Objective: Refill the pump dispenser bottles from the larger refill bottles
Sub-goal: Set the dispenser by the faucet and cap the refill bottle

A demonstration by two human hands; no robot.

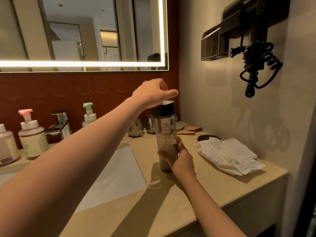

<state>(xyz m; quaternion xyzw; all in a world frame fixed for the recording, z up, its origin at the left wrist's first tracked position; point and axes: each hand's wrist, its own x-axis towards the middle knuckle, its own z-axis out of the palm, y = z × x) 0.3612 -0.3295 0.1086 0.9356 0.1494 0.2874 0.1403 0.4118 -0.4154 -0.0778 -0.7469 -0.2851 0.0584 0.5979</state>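
Right of the sink (119,168), the right hand (181,156) grips the refill bottle (165,132) low while the left hand (152,93) hovers loosely curled and empty over its black cap (165,108), which likely needs unscrewing next.

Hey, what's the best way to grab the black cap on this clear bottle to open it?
Probably best to take the black cap from straight above, grip wrapped round its cylindrical side wall. The clear bottle is upright and your right hand holds its lower body, so the top is free, and your left hand hovers just above it.
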